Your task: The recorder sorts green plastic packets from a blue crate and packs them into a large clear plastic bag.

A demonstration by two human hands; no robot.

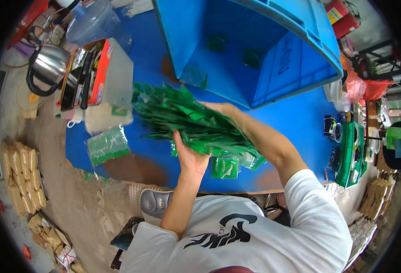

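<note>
Between both hands I hold a thick bundle of green plastic packets [186, 119], its edges fanned out and partly smeared by motion. My left hand [190, 157] grips it from the near side, thumb up against the packets and the other fingers hidden. Along the far side, my right hand [219, 108] is closed around the bundle, with most of its fingers out of sight. Just beyond, a blue plastic crate [221, 68] lies tipped with its mouth toward me; a few green packets [216, 42] are inside. Another green packet [225, 167] rests on the table below the bundle.
On the blue table [273, 132], a clear-and-green packet [108, 145] lies left. Behind it stand a tool-filled box with an orange rim [104, 73], a steel kettle [50, 63] and a clear water jug [95, 25]. A green basket [349, 154] sits at the right edge.
</note>
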